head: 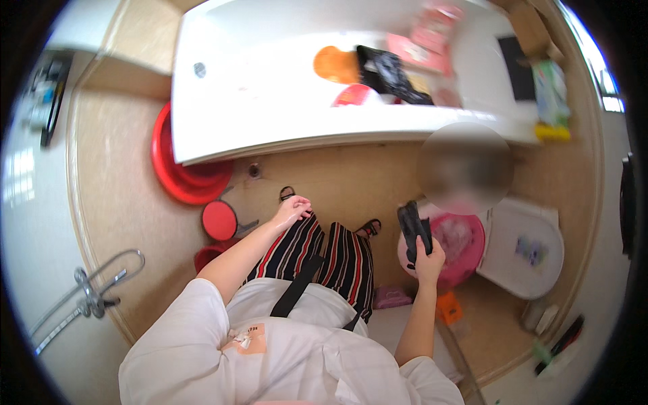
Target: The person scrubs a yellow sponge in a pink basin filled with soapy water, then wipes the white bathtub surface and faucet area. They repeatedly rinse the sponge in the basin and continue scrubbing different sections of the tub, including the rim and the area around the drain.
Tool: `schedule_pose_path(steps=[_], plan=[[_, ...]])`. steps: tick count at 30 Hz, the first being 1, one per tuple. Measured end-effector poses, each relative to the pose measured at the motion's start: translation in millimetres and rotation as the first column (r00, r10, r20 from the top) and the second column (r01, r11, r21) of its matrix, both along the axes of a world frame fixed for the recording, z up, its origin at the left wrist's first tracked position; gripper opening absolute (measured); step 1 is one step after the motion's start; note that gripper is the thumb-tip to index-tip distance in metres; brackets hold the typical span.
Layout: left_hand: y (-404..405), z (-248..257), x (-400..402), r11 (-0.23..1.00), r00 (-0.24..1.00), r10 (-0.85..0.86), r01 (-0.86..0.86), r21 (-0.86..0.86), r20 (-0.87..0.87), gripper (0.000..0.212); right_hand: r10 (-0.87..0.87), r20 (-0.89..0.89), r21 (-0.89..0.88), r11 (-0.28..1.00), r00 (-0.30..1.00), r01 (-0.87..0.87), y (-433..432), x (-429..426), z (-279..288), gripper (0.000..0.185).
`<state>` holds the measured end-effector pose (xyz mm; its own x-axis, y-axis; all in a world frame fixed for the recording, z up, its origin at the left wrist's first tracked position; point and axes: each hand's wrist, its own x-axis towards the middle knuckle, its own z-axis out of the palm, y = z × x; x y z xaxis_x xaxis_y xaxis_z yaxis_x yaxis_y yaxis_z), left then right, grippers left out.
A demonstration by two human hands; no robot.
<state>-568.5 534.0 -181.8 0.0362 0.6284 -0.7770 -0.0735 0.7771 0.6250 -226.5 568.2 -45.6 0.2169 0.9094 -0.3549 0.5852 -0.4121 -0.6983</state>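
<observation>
My right hand [429, 254] grips a dark, crumpled cloth or bag [416, 228] whose exact kind I cannot tell. It is held up beside a pink basin [468, 250], which stands over the toilet with its white lid [526, 248] raised. My left hand [294, 207] is in front of my striped trousers, fingers loosely bent and nothing visible in it. Beyond both hands lies a white bathtub [263, 142] with an orange item [335, 65], a black plastic bag [390, 73], a red and white item [357, 95] and pink packages [420, 53] in it.
Red basins [164, 167] and a red round stool [219, 220] stand left on the tan floor. A shower mixer [91, 298] juts from the left wall. Boxes [551, 96] rest at the tub's right end. An orange item [449, 307] lies below the toilet. One round area is blurred.
</observation>
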Motion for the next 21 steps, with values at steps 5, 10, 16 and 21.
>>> schedule_pose_path(steps=[5, 10, 16, 21], plan=[[-50.0, 12.0, -114.4, 0.963, 0.962, 0.269, -0.270, -0.020, -0.051, 0.024, 0.404, -0.078, 0.143, 0.909, 0.911, -0.391, 61.1, -171.9, -1.5, 0.019], [-124.7, 9.2, -205.1, 0.835, 0.825, 0.539, -0.550, -0.019, -0.170, 0.026, 0.696, 0.251, 0.310, 0.600, 0.672, -0.737, 111.7, -339.0, -59.0, 0.020], [-231.6, -9.1, -224.1, 0.522, 0.535, 0.817, -0.845, -0.119, -0.217, 0.025, 0.829, 0.524, 0.149, 0.135, 0.194, -0.980, 109.0, -471.3, -188.2, 0.065], [-306.1, -41.3, -174.5, 0.397, 0.430, 0.887, -0.897, -0.196, -0.171, 0.023, 0.866, 0.478, 0.370, -0.050, 0.145, -0.928, 65.4, -612.0, -211.7, 0.056]])
